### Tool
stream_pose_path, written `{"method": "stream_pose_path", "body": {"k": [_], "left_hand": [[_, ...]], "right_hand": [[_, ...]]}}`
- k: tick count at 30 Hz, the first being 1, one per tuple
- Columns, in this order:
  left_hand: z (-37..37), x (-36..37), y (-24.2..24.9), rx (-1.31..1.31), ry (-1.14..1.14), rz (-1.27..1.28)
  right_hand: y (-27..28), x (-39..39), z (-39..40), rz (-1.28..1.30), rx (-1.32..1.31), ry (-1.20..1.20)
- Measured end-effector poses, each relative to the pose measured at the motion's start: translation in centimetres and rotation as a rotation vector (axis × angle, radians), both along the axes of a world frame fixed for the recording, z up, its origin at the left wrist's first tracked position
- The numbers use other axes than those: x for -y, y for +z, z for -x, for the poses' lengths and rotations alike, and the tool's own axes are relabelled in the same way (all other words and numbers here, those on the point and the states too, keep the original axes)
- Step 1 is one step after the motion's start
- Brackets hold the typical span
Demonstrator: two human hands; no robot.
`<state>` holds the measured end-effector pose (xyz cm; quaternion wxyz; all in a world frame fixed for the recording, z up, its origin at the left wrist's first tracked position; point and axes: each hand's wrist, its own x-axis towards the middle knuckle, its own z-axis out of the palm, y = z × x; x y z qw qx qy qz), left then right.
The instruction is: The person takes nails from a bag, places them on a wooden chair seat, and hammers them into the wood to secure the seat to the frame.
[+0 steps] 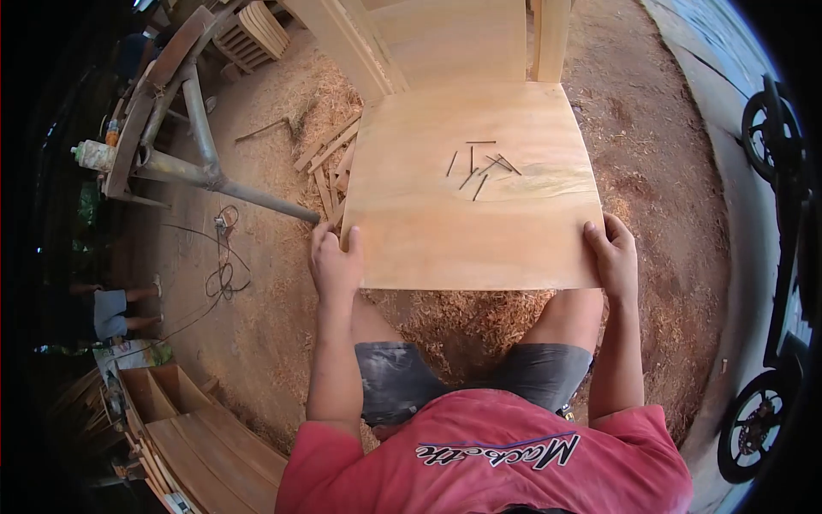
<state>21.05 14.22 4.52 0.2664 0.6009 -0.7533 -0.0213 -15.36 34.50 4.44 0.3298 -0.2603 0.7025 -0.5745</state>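
A pale wooden seat board [445, 223] lies flat in front of me, joined at its far side to upright wooden parts [454, 38]. My left hand [334, 261] grips the board's near left corner. At the near right corner my right hand [613, 257] holds the edge with fingers curled over it. Several dark nails [479, 164] lie loose on the middle of the board. My knees in grey shorts show below the board.
Sawdust and shavings cover the ground. Wood offcuts [330, 163] lie left of the board. A metal-legged bench [184, 128] and a coiled cable [224, 270] stand further left. Another person [116, 308] is at the far left. Stacked wooden panels [201, 445] sit bottom left; a motorbike [775, 283] stands right.
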Motion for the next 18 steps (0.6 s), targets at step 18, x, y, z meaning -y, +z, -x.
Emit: {"method": "stream_pose_path", "body": {"k": [18], "left_hand": [[23.2,9.3,5.2,0.537,-0.974,-0.220]], "right_hand": [[0.8,0.3,-0.6,-0.297,-0.460,-0.263]]}}
